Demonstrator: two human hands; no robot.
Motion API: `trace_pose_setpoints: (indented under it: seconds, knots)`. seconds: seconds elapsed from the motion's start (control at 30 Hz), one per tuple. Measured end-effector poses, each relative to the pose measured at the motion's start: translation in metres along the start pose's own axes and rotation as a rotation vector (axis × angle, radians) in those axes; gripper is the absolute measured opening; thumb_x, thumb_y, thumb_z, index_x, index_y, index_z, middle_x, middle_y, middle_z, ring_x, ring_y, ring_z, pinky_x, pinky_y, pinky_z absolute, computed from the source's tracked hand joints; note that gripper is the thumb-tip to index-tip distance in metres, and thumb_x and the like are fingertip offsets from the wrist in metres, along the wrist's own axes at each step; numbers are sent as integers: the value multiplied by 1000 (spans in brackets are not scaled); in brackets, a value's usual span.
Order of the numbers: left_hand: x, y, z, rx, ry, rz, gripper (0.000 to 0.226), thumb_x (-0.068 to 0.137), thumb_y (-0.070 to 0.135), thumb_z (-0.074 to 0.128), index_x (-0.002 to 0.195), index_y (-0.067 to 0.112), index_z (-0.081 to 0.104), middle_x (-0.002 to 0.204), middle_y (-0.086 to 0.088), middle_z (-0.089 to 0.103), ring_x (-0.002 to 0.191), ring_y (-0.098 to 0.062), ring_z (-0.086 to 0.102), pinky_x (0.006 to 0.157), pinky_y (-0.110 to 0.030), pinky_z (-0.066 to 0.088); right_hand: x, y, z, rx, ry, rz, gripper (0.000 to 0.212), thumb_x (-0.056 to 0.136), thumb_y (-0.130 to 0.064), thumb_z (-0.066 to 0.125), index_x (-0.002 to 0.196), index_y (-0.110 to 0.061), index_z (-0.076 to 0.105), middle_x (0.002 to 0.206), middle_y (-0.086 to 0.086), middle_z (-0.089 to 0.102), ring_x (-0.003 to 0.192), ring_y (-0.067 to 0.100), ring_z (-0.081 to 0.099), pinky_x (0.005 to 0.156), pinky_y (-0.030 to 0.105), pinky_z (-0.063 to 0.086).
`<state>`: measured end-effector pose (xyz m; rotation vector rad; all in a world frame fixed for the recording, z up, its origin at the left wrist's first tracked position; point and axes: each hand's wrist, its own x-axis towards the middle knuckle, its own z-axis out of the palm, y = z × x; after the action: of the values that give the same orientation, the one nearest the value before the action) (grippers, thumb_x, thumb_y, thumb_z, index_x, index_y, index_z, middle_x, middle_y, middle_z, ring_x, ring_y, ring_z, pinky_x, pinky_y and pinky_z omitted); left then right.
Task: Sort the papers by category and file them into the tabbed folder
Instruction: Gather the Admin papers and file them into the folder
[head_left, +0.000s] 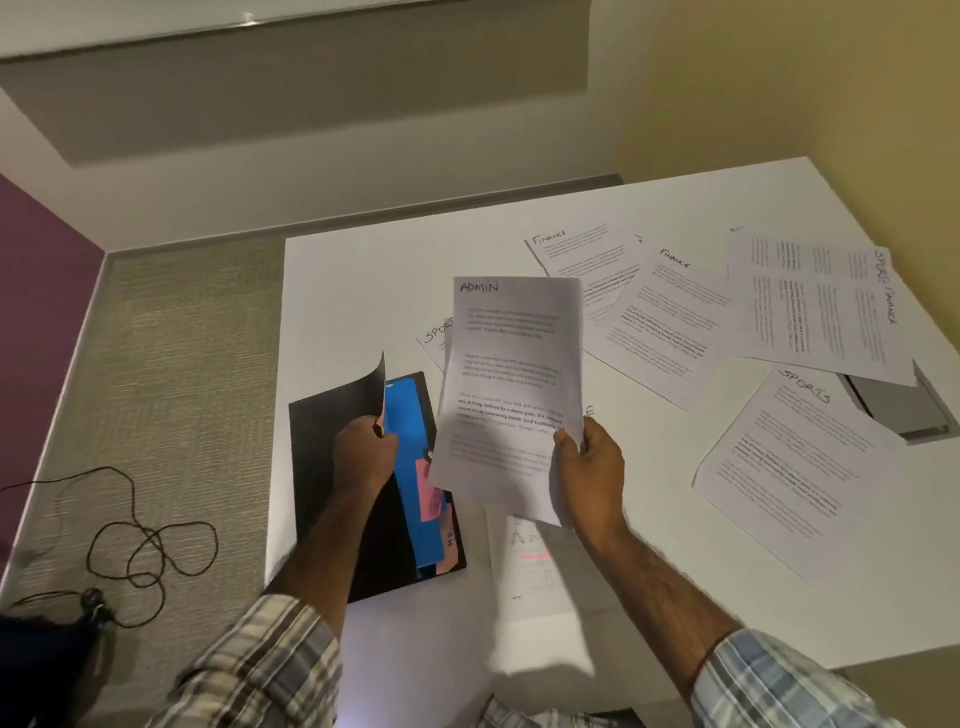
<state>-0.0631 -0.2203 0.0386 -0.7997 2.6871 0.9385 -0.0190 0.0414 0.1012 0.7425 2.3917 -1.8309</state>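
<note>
The white table is filling most of the view. The black folder is lying flat on it close to the person, and everything here is being placed from that folder. Left of the folder, off the table, grey carpet is showing.

Well to the right of the folder, a SPORTS sheet is lying at a slant. Beyond the folder and to its right, a far FINANCE sheet is lying partly under a near FINANCE sheet. Farther right again, a sideways sheet marked with both words is covering part of a grey box. Just right of the folder's near corner, a sheet with a pink mark is lying flat.

The ADMIN sheet is hanging upright in the air just right of the folder, its lower left corner reaching over the folder's right edge. It is hiding most of another sheet headed SPORTS beyond the folder.

The right hand is gripping the ADMIN sheet at its lower right corner, thumb on the printed face. The left hand is pinching the edge of the folder's front cover and holding it curled up off the contents. Inside, a blue divider is showing, with a pink tab on its right edge. A dark cable is looping on the carpet left of the folder.
</note>
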Motion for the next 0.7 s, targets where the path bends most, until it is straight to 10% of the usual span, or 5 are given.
trace_pose_setpoints:
  seconds: [0.27, 0.7]
  knots:
    - [-6, 1, -30, -96, -4, 24, 11, 94, 12, 64, 94, 2, 68, 87, -5, 66, 61, -7, 55, 48, -13, 36, -12, 0, 42, -228, -196, 0, 16, 102, -25, 51, 93, -19, 63, 82, -15, 64, 70, 0, 61, 48, 8, 40]
    - [-16, 4, -33, -168, -7, 20, 13, 93, 14, 66, 93, 1, 69, 84, -9, 67, 68, -15, 61, 51, -15, 42, -17, 8, 101, -454, -408, -35, 19, 100, -30, 45, 97, -22, 62, 96, -4, 68, 86, 16, 68, 75, 35, 61]
